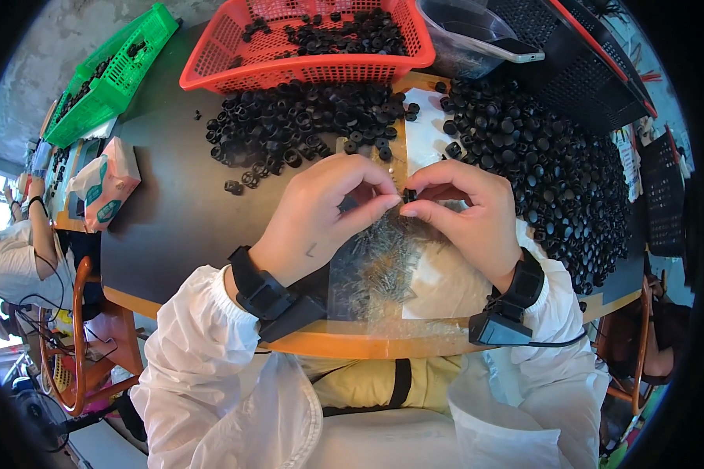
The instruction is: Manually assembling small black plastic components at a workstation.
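My left hand and my right hand meet fingertip to fingertip above the middle of the table. Between the thumb and forefinger of my right hand is a small black plastic part. My left thumb and forefinger are pinched together right beside it; what they hold is too small to make out. Below the hands lies a loose heap of thin, clear or silvery pin-like pieces. Beyond my left hand spreads a pile of black ring-shaped parts. A larger pile of round black caps lies to the right.
A red basket with black parts stands at the back, beside a clear plastic tub with a phone on it. Black crates are at the right. A green basket and tissue pack are left, near another person.
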A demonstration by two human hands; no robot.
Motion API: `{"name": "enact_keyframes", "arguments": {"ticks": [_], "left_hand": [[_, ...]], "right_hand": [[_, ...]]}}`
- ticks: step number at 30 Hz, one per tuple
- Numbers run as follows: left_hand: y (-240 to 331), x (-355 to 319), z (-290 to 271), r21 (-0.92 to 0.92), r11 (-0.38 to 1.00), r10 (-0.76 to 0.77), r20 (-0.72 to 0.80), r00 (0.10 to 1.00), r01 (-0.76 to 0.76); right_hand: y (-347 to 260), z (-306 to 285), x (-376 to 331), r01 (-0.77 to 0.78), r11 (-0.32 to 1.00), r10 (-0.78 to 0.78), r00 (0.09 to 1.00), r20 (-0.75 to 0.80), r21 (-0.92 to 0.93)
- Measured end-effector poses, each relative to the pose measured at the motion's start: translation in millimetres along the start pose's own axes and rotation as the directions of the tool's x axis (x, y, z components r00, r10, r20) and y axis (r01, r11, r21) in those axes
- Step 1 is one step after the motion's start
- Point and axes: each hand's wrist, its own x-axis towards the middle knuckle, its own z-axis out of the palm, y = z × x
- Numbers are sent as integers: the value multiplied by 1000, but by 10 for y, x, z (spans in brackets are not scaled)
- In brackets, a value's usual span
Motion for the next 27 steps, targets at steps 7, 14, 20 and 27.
{"name": "enact_keyframes", "arguments": {"ticks": [7, 14, 20, 27], "left_hand": [[45, -10, -21, 67, 998, 19, -27, 999, -17], [63, -14, -88, 65, 995, 76, -25, 997, -74], [-65, 120, -408, 769, 626, 299, -81, 951, -132], [-170, 67, -606, 838, 544, 236, -107, 966, -40]], "right_hand": [[-20, 29, -19, -38, 999, 38, 999, 24, 20], [-11, 4, -51, -192, 918, 162, 980, 115, 346], [100, -84, -8, -196, 800, 215, 976, 34, 567], [86, -44, 47, -179, 717, 224, 974, 20, 673]]}}
